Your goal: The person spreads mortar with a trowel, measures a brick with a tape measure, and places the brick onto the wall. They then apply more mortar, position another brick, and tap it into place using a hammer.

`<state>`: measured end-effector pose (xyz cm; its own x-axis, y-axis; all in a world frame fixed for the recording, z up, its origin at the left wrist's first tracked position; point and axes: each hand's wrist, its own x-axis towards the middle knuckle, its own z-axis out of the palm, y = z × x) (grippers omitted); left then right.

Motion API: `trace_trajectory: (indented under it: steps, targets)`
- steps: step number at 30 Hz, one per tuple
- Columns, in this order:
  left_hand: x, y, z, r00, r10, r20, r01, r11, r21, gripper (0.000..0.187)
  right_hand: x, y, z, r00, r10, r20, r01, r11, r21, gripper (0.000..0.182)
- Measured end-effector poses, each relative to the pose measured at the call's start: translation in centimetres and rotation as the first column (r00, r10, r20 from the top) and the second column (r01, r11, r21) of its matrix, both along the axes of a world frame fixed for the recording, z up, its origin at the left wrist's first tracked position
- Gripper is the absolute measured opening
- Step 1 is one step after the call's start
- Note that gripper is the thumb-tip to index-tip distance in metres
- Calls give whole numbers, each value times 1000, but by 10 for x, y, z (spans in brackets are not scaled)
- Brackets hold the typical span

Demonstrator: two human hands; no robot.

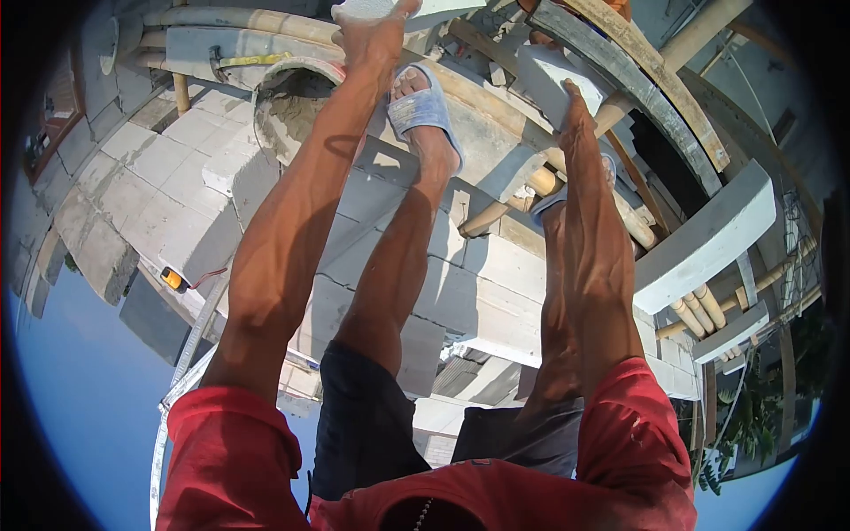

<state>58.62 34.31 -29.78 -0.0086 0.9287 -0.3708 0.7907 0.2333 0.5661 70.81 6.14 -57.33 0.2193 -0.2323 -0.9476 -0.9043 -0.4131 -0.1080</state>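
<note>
At the top edge, my left hand point(374, 40) is closed around a whitish object point(363, 9) that is partly cut off; what it is, I cannot make out. My right hand point(575, 111) grips a white block point(551, 75), with fingertips showing at its far side. Below my left hand and to its left stands a bucket point(292, 111) with grey mortar inside. A hammer-like tool point(252, 60) with a yellow handle lies beyond the bucket, on a plank.
My sandalled foot point(421, 106) rests on planks between my arms. White blockwork point(159, 168) spreads left, with a yellow-black tape measure point(174, 280). Bamboo poles point(699, 310) and a long white block point(708, 239) are at right. Curved-looking boards point(633, 80) cross the upper right.
</note>
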Motion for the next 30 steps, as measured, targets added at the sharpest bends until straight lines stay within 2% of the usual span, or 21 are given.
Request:
trace_trajectory:
  steps: [2, 3, 6, 7, 8, 9, 10, 12, 13, 14, 16, 19, 20, 23, 24, 25, 26, 28, 30]
  targets:
    - [-6, -2, 23, 997, -35, 67, 38, 998, -49, 117, 3, 6, 29, 996, -78, -47, 83, 991, 106, 74]
    - [-12, -1, 37, 991, -58, 124, 70, 993, -94, 117, 2, 9, 47, 999, -11, -49, 23, 968, 251, 89]
    - [-47, 10, 75, 931, -108, 348, 219, 930, -297, 109, -3, 44, 135, 982, 185, -33, -183, 982, 45, 105]
    - [-56, 9, 85, 910, -159, 382, 270, 929, -255, 106, -2, 41, 158, 969, 241, -57, -213, 929, 301, 118]
    - [-65, 9, 96, 884, -215, 414, 319, 926, -200, 104, -2, 53, 201, 969, 246, 13, -228, 873, 431, 121]
    - [-83, 8, 105, 930, -167, 328, 254, 936, -245, 112, 3, 60, 236, 970, 243, 0, -207, 828, 521, 123]
    - [-86, 5, 126, 913, -91, 397, 231, 919, -319, 112, 7, 64, 267, 970, 243, -20, -182, 774, 607, 126]
    - [-94, -1, 171, 858, 73, 508, 197, 867, -458, 114, 19, 65, 324, 937, 351, 1, -242, 644, 726, 121]
    - [-108, -5, 179, 860, 51, 508, 220, 860, -460, 115, 25, 65, 351, 916, 402, 17, -264, 569, 779, 118]
    - [-102, -8, 209, 832, 143, 536, 214, 809, -548, 115, 30, 65, 381, 882, 470, 21, -278, 484, 830, 121]
    - [-117, -18, 231, 818, 147, 556, 267, 759, -594, 112, 36, 60, 420, 765, 644, -8, -276, 339, 900, 125]
    - [-134, -34, 257, 791, 77, 607, 375, 722, -581, 106, 30, 43, 465, 695, 712, 101, -418, 286, 862, 123]
    - [-140, -37, 261, 781, 27, 623, 415, 724, -551, 105, 27, 43, 486, 698, 710, 91, -433, 317, 844, 120]
    - [-143, -73, 267, 604, 393, 693, 164, 790, -590, 96, 6, 46, 541, 724, 687, 63, -459, 412, 787, 112]
    - [-143, -91, 270, 575, 499, 649, 31, 779, -626, 94, -2, 47, 555, 738, 673, 53, -457, 440, 773, 110]
    - [-142, -112, 276, 530, 598, 601, -101, 748, -656, 93, -10, 48, 568, 752, 657, 42, -452, 469, 759, 108]
    - [-130, -127, 296, 510, 686, 519, -217, 686, -694, 94, -22, 50, 578, 737, 667, 106, -520, 461, 719, 107]
    - [-98, -152, 344, 451, 835, 315, -438, 515, -737, 100, -48, 49, 588, 693, 684, 227, -640, 440, 630, 105]
    - [-86, -195, 370, 511, 832, 215, -425, 462, -779, 115, -75, 43, 587, 598, 710, 371, -774, 393, 495, 101]
